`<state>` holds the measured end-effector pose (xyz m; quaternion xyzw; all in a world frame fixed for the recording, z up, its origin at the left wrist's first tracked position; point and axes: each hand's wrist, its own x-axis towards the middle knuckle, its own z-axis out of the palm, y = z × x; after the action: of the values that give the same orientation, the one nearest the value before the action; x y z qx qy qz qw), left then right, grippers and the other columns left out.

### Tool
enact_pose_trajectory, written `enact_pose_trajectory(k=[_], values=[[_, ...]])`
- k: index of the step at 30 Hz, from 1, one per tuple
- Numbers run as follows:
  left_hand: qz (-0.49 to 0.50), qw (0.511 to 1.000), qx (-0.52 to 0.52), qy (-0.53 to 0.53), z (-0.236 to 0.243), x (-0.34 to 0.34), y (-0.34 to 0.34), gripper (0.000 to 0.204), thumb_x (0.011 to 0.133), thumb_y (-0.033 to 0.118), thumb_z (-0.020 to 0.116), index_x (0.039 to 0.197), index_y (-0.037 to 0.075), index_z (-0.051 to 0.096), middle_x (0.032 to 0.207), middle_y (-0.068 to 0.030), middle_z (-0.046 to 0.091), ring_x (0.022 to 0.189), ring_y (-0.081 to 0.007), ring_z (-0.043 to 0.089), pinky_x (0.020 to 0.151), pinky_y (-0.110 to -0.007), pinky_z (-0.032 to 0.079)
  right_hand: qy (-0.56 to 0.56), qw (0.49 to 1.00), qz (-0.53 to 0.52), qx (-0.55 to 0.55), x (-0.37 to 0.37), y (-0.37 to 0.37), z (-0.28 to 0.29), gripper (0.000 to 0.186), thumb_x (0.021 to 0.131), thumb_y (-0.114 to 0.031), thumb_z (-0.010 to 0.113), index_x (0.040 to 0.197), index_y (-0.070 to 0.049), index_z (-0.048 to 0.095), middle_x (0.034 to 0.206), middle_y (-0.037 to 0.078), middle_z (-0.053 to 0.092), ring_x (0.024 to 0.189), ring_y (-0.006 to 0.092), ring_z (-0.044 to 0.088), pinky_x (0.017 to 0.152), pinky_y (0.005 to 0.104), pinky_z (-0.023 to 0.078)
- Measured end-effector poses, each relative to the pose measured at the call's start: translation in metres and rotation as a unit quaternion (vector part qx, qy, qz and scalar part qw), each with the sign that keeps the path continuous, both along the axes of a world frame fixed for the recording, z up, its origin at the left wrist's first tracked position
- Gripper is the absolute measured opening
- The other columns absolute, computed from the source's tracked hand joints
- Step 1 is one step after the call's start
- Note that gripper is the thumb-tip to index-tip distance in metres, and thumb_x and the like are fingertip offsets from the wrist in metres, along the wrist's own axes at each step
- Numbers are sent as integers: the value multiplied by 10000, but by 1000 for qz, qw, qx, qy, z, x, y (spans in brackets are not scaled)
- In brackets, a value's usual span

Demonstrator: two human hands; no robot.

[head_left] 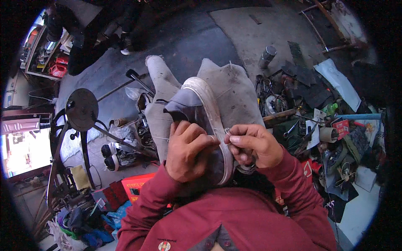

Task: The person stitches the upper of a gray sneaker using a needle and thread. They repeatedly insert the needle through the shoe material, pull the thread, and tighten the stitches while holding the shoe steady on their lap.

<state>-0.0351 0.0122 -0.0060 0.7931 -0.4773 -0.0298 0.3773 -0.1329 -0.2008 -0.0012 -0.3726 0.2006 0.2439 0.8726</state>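
A dark grey-blue shoe (188, 103) with a whitish rubber sole (208, 99) lies on its side across my lap, toe pointing away from me. My left hand (189, 149) is closed over its upper, fingers curled at the shoe's opening and thumb against the sole edge. Just right of the sole, my right hand (252, 144) pinches a thin pale thread (226, 130) between thumb and forefinger. Whether a needle is also in that pinch is too small to tell. Another fine line of thread (161, 138) runs leftward from my left hand over the cloth. Beneath the shoe is a stained grey lap cloth (236, 94).
A black metal stand with a round plate (82, 109) rises at the left. Tools and cables (272, 98) clutter the floor to the right, near a metal canister (267, 55). A red box (136, 184) sits by my left elbow. Far left, a person's shoe (125, 51) shows.
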Motion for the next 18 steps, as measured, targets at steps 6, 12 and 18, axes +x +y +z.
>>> enact_pose_trajectory(k=[6,12,18], values=[[-27,999,25,-1,2,-1,3,342,685,151,782,1020,206,745,855,-28,555,856,-282,529,809,-448,382,34,993,13,111,-3,6,3,188,1022,-176,599,1118,-26,659,793,16,604,561,74,478,504,231,385],[-19,998,-19,52,-3,3,7,267,700,128,775,963,171,748,837,-32,570,842,-286,541,806,-432,391,15,999,-19,32,-2,5,3,182,1034,-168,593,1135,-24,639,794,16,604,556,62,472,502,218,381],[94,973,-87,194,-2,-3,5,69,907,26,676,943,16,734,841,-86,679,799,-231,584,770,-339,467,-96,937,101,-321,-14,-13,14,204,1014,-130,594,1175,-5,604,853,50,637,675,90,557,616,256,467]])
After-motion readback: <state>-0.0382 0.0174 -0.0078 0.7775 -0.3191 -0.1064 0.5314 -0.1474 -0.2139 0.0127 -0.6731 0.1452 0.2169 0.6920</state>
